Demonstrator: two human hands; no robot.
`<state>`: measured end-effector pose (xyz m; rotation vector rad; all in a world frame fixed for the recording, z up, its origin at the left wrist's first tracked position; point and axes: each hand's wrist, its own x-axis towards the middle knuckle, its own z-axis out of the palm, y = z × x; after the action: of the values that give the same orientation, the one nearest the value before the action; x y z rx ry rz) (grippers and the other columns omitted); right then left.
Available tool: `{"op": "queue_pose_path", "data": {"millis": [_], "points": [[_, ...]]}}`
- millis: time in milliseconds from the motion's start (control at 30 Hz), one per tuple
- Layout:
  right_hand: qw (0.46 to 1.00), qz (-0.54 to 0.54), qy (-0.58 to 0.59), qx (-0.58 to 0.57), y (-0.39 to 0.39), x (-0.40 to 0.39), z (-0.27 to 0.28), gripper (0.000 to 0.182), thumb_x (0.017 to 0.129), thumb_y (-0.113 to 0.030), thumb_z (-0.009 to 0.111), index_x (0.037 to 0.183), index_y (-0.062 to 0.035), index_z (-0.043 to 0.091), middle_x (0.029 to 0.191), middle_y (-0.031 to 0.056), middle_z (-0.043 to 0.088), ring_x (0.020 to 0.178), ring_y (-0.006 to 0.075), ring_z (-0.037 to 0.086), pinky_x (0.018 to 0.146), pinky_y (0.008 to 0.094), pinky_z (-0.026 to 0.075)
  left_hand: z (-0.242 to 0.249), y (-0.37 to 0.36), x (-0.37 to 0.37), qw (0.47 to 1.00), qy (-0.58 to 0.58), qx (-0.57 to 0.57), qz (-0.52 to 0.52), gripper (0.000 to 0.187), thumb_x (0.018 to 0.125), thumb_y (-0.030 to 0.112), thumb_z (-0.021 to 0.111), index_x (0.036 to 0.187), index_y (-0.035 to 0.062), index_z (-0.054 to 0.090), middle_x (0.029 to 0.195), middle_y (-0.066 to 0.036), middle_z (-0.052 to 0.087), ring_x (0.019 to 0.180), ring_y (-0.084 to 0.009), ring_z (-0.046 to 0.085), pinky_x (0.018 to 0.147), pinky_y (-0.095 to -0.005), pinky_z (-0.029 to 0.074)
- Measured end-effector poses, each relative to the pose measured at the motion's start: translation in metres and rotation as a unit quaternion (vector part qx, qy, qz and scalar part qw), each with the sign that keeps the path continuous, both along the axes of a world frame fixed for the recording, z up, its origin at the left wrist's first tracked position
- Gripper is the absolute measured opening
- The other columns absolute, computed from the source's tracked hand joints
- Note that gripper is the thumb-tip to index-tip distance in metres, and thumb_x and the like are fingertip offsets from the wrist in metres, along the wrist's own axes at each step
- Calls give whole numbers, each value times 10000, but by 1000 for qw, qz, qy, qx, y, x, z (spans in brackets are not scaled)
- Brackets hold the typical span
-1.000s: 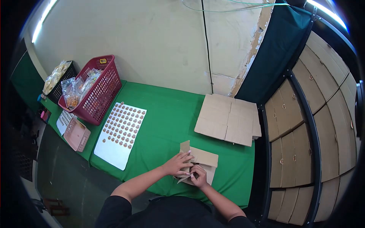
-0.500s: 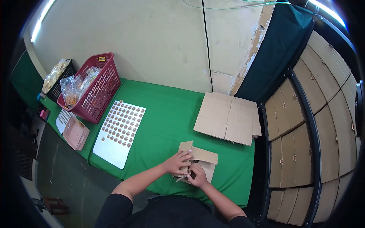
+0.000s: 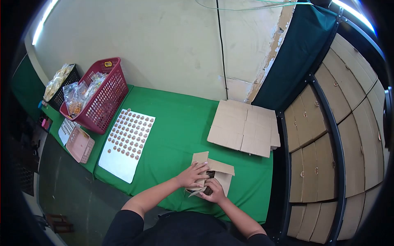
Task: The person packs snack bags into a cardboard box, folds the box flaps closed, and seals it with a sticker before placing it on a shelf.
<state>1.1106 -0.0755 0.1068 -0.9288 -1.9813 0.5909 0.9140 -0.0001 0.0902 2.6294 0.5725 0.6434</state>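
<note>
On the green cloth in front of me stands a small cardboard box [image 3: 223, 167] with several flaps raised. My left hand [image 3: 192, 175] lies across its left flap, fingers spread and pressed against the cardboard. At the front of the opening is my right hand [image 3: 215, 193], its fingers curled over the edge and its thumb close to the front flap. Something dark shows inside the box between the hands, too small to name. The right fingertips are partly hidden.
Flattened cardboard [image 3: 246, 127] is stacked at the back right. A white sheet of round stickers [image 3: 119, 162] lies left. Beyond it are a maroon basket [image 3: 104, 98] of bagged goods, a pink tray [image 3: 80, 145] and a black basket [image 3: 72, 84]. A rack of cartons [image 3: 353, 143] rises right.
My right hand has shifted slightly and its fingers have opened a little around the box's edge, exposing more of the dark inside. The left hand stays on the flap.
</note>
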Motion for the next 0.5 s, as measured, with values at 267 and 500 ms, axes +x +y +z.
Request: {"op": "queue_pose_path", "data": {"millis": [267,500], "points": [[999,-38,27,11,-7,2,-10,473,579,-230,834,918,-34,568,948,136,550,877,301,576,767,372,498,5,1,4,999,30,-23,5,522,824,549,507,1202,190,541,1416,-121,315,1369,-313,206,1034,-603,174],[998,-50,15,41,-7,1,-1,442,571,-254,837,872,-50,585,898,110,555,843,287,581,719,364,500,9,5,7,998,63,-29,2,522,822,549,508,1202,192,538,1425,-122,300,1381,-301,174,1046,-605,159]]}}
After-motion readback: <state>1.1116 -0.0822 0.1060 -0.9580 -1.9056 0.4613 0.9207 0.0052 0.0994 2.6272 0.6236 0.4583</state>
